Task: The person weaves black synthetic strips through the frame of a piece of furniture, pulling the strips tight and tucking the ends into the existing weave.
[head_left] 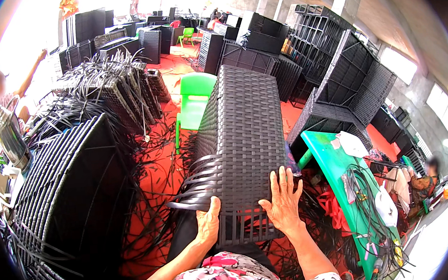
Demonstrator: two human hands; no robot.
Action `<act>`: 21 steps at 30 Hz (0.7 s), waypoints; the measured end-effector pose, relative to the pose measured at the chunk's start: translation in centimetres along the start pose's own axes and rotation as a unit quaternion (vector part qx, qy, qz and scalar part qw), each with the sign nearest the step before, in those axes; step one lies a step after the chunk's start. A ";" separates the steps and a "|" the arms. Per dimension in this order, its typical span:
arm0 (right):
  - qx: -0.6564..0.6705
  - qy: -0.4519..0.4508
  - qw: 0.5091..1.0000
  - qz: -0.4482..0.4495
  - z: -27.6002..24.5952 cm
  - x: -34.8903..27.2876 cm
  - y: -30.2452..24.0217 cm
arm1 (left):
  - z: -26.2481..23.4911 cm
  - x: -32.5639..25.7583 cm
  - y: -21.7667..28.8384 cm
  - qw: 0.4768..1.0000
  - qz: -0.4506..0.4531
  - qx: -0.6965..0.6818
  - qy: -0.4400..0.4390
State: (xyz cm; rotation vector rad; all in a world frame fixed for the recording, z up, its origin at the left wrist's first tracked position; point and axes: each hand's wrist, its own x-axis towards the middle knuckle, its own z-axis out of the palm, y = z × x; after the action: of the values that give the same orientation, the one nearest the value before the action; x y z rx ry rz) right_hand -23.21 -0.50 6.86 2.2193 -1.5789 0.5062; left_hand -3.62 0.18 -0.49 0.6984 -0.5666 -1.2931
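Fingers [285,185] of right hand [283,205] spread flat on woven black panel [237,139] | left hand [208,223] fingers clamped on its near-left edge by loose strands [199,186] | panel centre, leaning far | weave mostly done, near strip bare | green table [336,168] right

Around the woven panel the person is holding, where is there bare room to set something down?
Little. The clearest patch is red floor between the woven panel and the left half-woven frame, though loose black strips cross it. The green table is bare only near its far corner; cords cover the rest. Both hands, left hand and right hand, rest on the panel.
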 end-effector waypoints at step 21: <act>0.039 -0.016 0.994 -0.101 0.5 3.4 -5.1 | 0.6 -0.4 1.8 1.000 -0.002 -0.003 -0.022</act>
State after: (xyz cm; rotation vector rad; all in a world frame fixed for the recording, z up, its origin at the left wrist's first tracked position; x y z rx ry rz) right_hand -17.34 -1.96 7.61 2.4232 -1.3504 0.4827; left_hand -2.93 0.67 1.30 0.6668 -0.5965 -1.3156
